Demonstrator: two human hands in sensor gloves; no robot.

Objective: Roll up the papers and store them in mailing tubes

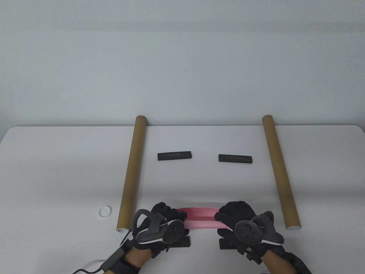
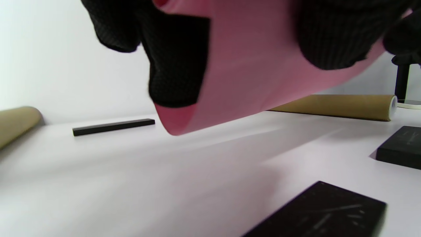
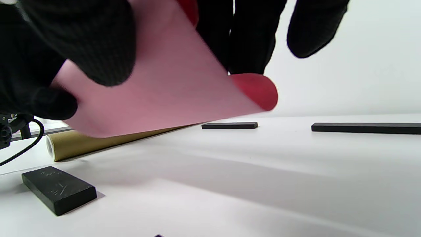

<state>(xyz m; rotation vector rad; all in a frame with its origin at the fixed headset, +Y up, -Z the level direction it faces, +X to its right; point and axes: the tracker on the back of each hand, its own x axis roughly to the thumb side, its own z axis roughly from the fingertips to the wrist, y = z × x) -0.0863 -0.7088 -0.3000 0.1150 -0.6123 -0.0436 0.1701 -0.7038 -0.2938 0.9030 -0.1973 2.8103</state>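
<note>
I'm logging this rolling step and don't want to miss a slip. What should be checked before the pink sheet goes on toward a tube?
1. Left hand grips pink paper: ok.
2. Right hand grips its end: ok.
3. Paper lifted off the table: ok.
4. Roll tight enough for a tube: not ok, still a loose curl.
5. Left tube near end open: cannot tell.
6. Right tube lying within reach: ok.

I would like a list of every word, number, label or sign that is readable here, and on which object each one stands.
No text can be read in any view.
Near black bars: faint pale scratch-like marks on top, too blurred to read.
Far black bars: faint marks, too small to read.
Cardboard tubes, pink paper: no print visible.
</note>
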